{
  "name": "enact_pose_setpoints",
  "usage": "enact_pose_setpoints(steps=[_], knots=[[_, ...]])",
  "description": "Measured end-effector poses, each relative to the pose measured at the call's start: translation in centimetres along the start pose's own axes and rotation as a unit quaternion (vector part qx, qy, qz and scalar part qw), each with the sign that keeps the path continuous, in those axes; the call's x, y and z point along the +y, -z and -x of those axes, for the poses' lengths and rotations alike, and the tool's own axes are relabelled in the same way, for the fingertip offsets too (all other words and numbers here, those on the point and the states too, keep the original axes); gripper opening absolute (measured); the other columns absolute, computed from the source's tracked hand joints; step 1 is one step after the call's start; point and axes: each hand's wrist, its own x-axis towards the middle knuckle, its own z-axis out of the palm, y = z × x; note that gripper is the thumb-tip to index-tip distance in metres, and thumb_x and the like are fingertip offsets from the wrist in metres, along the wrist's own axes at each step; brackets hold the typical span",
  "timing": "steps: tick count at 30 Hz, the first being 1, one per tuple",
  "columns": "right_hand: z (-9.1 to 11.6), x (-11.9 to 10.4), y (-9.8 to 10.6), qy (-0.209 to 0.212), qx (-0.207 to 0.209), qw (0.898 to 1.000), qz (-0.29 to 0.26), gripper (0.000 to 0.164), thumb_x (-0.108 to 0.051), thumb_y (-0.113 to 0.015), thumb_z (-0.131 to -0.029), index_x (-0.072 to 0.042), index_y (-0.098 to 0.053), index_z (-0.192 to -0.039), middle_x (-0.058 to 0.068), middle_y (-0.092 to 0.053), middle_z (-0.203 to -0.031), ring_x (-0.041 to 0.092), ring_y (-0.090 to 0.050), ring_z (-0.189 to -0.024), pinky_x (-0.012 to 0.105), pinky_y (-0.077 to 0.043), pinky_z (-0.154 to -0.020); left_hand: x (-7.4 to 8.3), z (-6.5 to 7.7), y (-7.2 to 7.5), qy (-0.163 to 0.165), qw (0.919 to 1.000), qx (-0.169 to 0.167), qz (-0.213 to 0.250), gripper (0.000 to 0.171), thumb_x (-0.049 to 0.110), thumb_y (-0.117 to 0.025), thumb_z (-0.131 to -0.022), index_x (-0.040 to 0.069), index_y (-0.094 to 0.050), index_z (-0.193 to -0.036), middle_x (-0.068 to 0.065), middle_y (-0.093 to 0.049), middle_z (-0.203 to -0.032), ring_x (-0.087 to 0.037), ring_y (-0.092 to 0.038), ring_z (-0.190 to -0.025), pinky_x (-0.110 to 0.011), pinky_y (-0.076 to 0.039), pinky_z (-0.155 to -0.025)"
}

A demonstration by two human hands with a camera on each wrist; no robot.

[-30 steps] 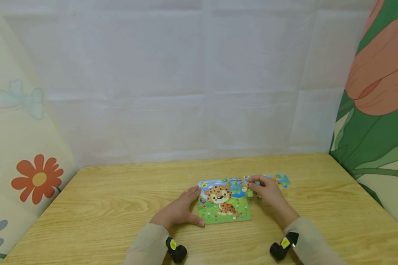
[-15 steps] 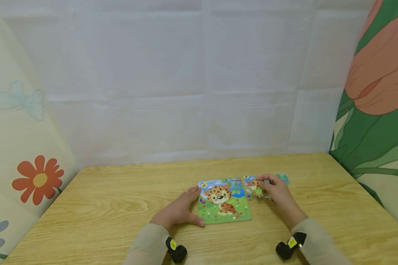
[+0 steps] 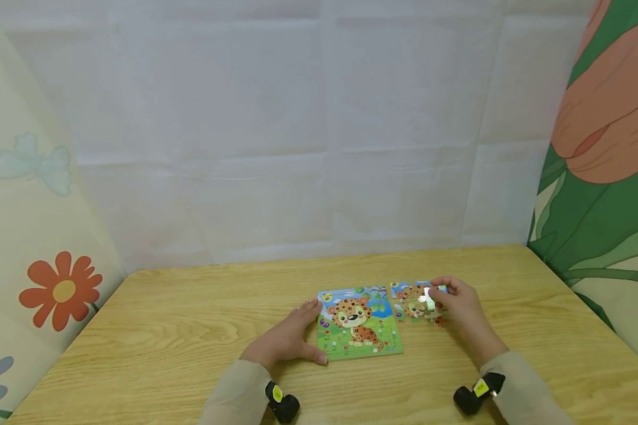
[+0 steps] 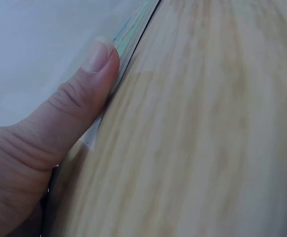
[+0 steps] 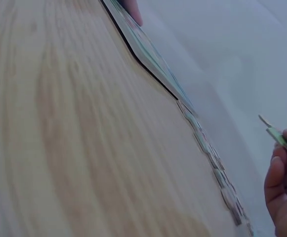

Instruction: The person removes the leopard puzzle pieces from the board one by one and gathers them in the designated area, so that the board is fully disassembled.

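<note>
The leopard picture puzzle board [image 3: 356, 324] lies flat on the table. My left hand [image 3: 287, 336] rests along its left side, fingers near the back corner and thumb on the front corner; in the left wrist view that thumb [image 4: 79, 89] lies against the board's edge. My right hand [image 3: 461, 304] pinches a puzzle piece [image 5: 277, 137] between thumb and fingers, tilted and raised off the table. Several other puzzle pieces [image 3: 402, 293] lie flat just right of the board, some under the right hand. That hand partly covers the pieces at the right end.
The wooden table [image 3: 191, 330] reaches back to a white cloth backdrop [image 3: 276, 147]. Painted panels with flowers stand at the left [image 3: 37, 224] and right [image 3: 606, 153]. Black wrist cameras sit on both sleeves.
My right hand has moved right, away from the board and along the loose pieces, and now holds up a puzzle piece that catches the light. The left hand and board stay put.
</note>
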Motion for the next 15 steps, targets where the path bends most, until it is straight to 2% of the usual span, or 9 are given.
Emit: enact_pose_setpoints(steps=[7, 15], knots=[[0.2, 0.3, 1.2, -0.003, 0.006, 1.000, -0.027, 0.030, -0.009, -0.059, -0.089, 0.006, -0.050, -0.113, -0.008, -0.051, -0.066, 0.005, -0.047, -0.059, 0.020, -0.047, -0.052, 0.1, 0.0, 0.0, 0.004, 1.0000, 0.000, 0.000, 0.112, 0.043, -0.081, -0.062, -0.002, -0.021, -0.145, -0.017, -0.016, -0.153, -0.036, -0.010, -0.141, -0.050, -0.010, -0.115], [0.3, 0.6, 2.6, 0.006, 0.020, 1.000, 0.002, 0.030, -0.010, -0.060, -0.089, 0.007, -0.050, -0.112, -0.009, -0.052, -0.067, 0.006, -0.049, -0.061, 0.021, -0.048, -0.055, 0.1, 0.0, 0.0, 0.008, 1.0000, 0.001, -0.001, 0.112, 0.043, -0.081, -0.062, -0.002, -0.021, -0.145, -0.017, -0.015, -0.153, -0.036, -0.009, -0.141, -0.050, -0.010, -0.115]])
